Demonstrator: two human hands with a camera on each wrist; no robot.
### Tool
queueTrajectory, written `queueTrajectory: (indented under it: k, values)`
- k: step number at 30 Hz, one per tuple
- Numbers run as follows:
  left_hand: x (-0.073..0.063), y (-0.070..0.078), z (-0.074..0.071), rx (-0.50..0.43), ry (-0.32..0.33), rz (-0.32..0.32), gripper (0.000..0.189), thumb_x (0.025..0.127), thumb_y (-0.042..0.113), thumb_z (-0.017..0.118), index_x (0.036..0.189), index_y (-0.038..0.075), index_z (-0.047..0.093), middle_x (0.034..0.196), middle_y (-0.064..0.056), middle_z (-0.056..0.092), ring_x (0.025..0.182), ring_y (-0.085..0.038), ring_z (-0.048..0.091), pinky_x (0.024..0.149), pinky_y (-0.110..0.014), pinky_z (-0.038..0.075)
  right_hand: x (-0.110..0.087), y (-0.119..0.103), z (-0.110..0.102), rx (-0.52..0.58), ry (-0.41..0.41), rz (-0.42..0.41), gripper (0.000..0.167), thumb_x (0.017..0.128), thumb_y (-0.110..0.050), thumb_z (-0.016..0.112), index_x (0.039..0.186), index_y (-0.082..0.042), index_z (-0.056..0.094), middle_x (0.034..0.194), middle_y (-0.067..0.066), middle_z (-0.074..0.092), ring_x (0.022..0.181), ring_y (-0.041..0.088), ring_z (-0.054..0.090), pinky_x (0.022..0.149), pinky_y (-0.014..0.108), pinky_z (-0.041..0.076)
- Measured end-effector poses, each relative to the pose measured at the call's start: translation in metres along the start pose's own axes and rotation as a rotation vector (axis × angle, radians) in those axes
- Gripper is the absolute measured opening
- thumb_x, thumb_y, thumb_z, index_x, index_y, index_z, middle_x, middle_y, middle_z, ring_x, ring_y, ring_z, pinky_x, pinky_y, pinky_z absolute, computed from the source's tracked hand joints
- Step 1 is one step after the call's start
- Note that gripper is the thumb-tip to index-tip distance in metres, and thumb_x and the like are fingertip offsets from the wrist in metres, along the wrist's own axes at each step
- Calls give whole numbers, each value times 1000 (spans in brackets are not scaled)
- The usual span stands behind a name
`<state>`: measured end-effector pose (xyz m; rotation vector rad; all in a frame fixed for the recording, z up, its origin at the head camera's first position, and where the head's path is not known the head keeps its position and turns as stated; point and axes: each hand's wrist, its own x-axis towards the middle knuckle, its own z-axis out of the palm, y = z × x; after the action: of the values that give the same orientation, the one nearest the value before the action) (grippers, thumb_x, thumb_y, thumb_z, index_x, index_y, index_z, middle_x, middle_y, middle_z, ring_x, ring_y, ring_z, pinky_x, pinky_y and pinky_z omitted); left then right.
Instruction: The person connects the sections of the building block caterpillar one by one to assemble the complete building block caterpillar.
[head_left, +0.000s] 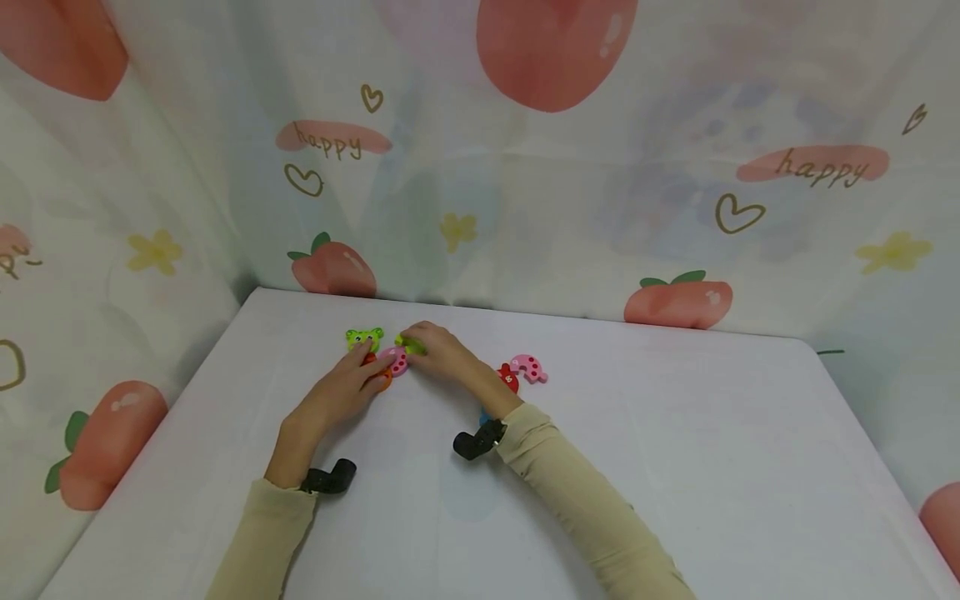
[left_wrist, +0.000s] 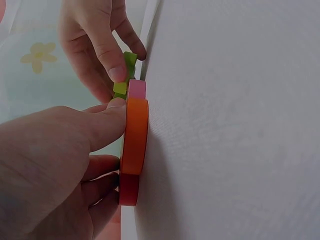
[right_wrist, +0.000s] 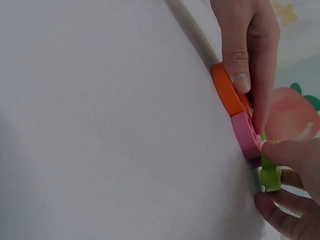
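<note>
My left hand [head_left: 333, 396] lies over a row of colourful puzzle pieces at the back left of the table. Its thumb presses on an orange piece [left_wrist: 136, 137], and a straight finger reaches onto a pink spotted piece [head_left: 399, 363]. Other fingers of that hand touch a red piece [left_wrist: 129, 191] adjoining the orange one. My right hand [head_left: 448, 354] pinches a bright green piece [right_wrist: 270, 176] between thumb and fingers, right at the pink piece's end. Just beyond the left fingertips is a green animal-face piece [head_left: 364, 335] with eyes.
To the right, partly behind my right forearm, lie a red piece [head_left: 509, 377], another pink spotted piece [head_left: 530, 367] and a blue piece [head_left: 484, 417]. A white cloth covers the table [head_left: 675, 467]. Printed curtains [head_left: 540, 208] hang behind it and on the left.
</note>
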<state>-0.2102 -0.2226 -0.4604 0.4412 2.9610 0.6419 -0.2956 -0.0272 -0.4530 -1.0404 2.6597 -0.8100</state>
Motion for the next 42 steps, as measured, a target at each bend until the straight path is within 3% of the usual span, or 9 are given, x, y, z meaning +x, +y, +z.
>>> queueTrajectory:
  k: [9, 16, 35, 42]
  values:
    - [0, 1, 0, 8, 3, 10, 48, 100, 23, 52, 146, 13, 44, 158, -26, 23, 145, -45, 24, 113, -61, 30, 1, 0, 1, -66, -12, -40, 38, 96, -11, 58, 132, 1, 57, 137, 20, 54, 131, 31, 50, 113, 40, 40]
    - [0, 0, 1, 15, -12, -6, 49, 100, 25, 52, 147, 15, 43, 158, -25, 23, 146, -44, 23, 114, -61, 30, 1, -2, -1, -68, -48, -50, 39, 96, -12, 58, 133, 1, 56, 140, 20, 53, 133, 31, 48, 115, 40, 37]
    - [0, 0, 2, 48, 18, 29, 47, 100, 23, 53, 146, 14, 45, 156, -27, 27, 144, -45, 27, 112, -60, 33, 4, 7, -3, -80, -105, -84, 38, 96, -13, 59, 132, -1, 57, 142, 18, 52, 137, 31, 45, 118, 41, 32]
    - [1, 1, 1, 30, 25, 20, 47, 99, 23, 54, 145, 13, 46, 156, -26, 26, 144, -45, 27, 111, -62, 33, -1, 11, -11, -104, -135, -111, 53, 94, -13, 63, 143, -3, 46, 151, 21, 41, 143, 34, 37, 120, 46, 28]
